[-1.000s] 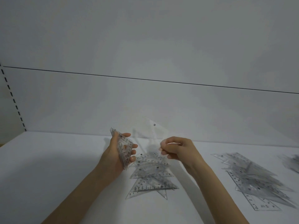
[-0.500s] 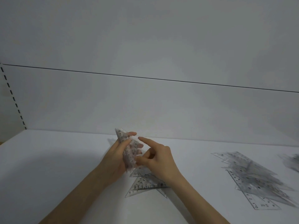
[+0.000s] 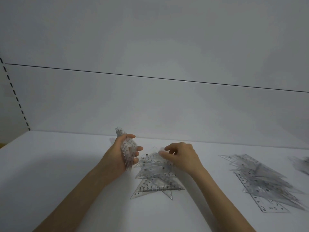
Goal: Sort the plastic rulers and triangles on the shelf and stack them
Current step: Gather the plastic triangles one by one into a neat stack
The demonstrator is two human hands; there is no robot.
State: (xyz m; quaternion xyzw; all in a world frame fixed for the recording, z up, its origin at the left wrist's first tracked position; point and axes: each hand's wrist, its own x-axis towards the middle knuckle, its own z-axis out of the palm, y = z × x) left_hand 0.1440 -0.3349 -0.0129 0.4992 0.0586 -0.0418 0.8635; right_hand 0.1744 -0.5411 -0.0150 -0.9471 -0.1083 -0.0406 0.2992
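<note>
My left hand (image 3: 119,154) grips a stack of clear plastic triangles (image 3: 127,149) held on edge above the white shelf (image 3: 58,173). Just to its right a loose pile of clear triangles (image 3: 155,174) lies flat on the shelf. My right hand (image 3: 181,156) hovers over the far end of that pile, fingers curled, fingertips touching the top triangle; whether it pinches the piece is unclear through the blur.
A second heap of clear rulers and triangles (image 3: 262,181) lies at the right of the shelf, and a further blurred heap (image 3: 302,164) sits at the right edge. The shelf's back wall (image 3: 150,106) stands close behind the hands.
My right hand left the stack held in my left hand and moved right and down onto the pile on the shelf. The left hand has kept its stack.
</note>
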